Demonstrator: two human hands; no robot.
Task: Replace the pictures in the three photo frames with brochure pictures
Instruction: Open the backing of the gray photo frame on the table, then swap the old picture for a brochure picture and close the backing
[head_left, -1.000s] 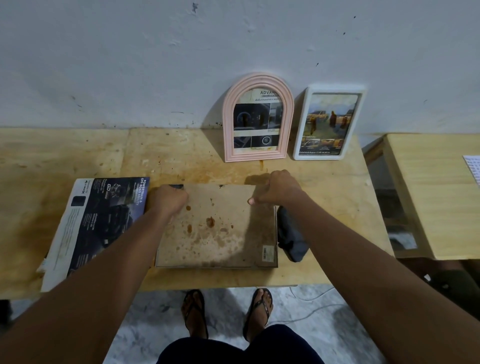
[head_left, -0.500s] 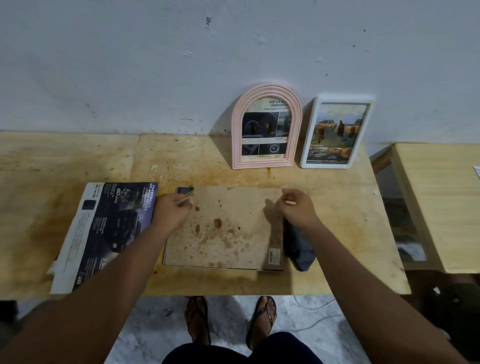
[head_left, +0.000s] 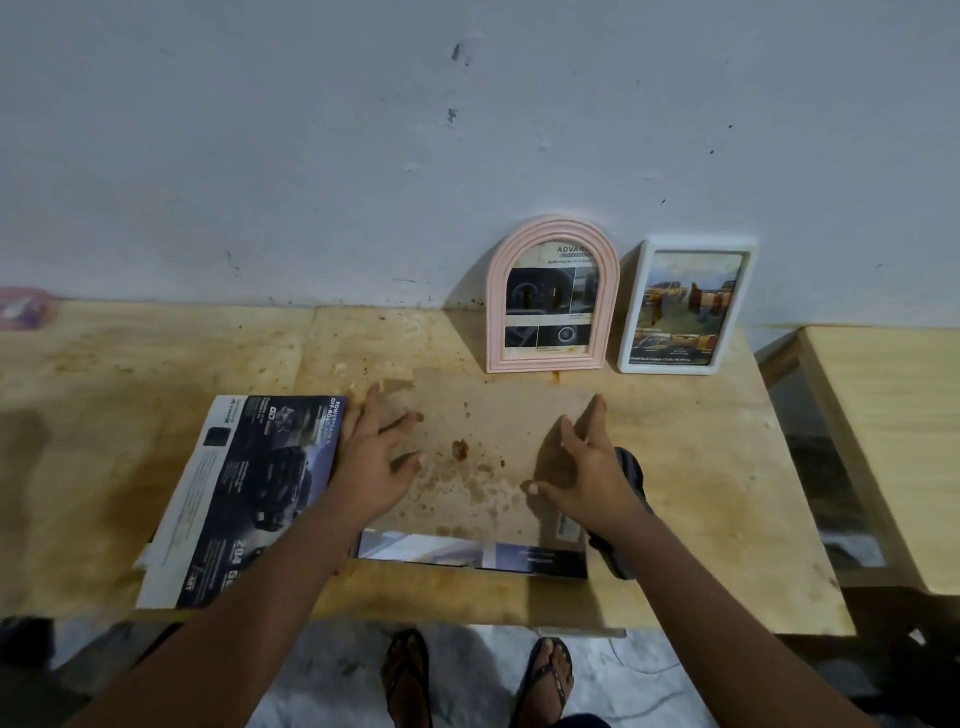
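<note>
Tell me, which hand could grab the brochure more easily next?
Probably the left. The left hand is at the left edge of the brown board, right beside the brochure. The right hand is at the board's opposite side, farther away.

The stained board (head_left: 493, 431) hides most of the glossy sheet (head_left: 467, 555) beneath it.

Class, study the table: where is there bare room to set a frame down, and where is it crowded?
Bare wood lies left on the table, between wall and brochure, and right, between the dark object, the white frame and the table's edge. Crowded: the middle, where the left hand and right hand spread over the stained board before the pink frame.
</note>
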